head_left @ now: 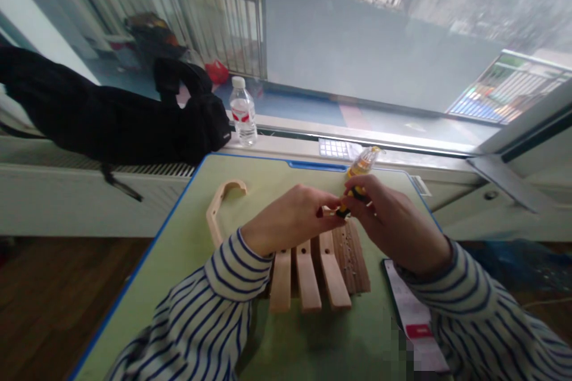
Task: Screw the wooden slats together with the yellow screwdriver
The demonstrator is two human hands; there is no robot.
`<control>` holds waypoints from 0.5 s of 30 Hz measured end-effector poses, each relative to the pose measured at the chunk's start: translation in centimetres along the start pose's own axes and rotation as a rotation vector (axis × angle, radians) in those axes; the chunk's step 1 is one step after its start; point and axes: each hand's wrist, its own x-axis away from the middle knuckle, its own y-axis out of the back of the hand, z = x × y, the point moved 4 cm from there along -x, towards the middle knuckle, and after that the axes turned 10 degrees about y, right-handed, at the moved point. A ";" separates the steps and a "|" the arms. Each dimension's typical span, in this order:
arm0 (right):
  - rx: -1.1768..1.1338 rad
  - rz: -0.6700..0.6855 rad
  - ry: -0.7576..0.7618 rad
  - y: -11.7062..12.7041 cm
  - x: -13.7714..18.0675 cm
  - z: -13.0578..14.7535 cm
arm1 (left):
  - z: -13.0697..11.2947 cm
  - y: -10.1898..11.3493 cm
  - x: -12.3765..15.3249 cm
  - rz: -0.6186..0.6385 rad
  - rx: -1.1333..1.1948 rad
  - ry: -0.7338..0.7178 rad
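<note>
While my right hand (393,221) grasps the yellow-and-black tool (358,193), my left hand (289,215) meets its lower end.
I see it slanting down leftward between both hands, near the brown board's (355,257) far end; the pale wooden strips (308,283) point lengthwise toward the camera, nearer the left, whose own grip I cannot tell.
</note>
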 end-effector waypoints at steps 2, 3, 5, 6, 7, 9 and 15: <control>0.002 0.029 -0.004 -0.4 -0.1 -0.2 | 0.4 -0.1 -0.2 -0.010 0.013 0.012; 0.005 0.042 -0.006 -0.6 -0.2 -0.2 | 0.5 -0.1 -0.2 -0.008 0.019 0.018; 0.006 0.067 -0.010 -0.9 -0.3 -0.4 | 0.8 -0.2 -0.4 -0.005 0.033 0.026; 0.002 0.078 -0.011 -1.0 -0.3 -0.5 | 0.9 -0.2 -0.4 -0.007 0.039 0.028; -0.004 0.088 -0.011 -1.2 -0.3 -0.6 | 1.0 -0.2 -0.5 -0.010 0.043 0.029; -0.013 0.101 -0.010 -1.4 -0.3 -0.7 | 1.0 -0.2 -0.6 -0.017 0.047 0.036; -0.033 0.111 -0.013 -2.1 -0.1 -1.0 | 1.4 -0.6 -0.8 -0.016 0.043 0.054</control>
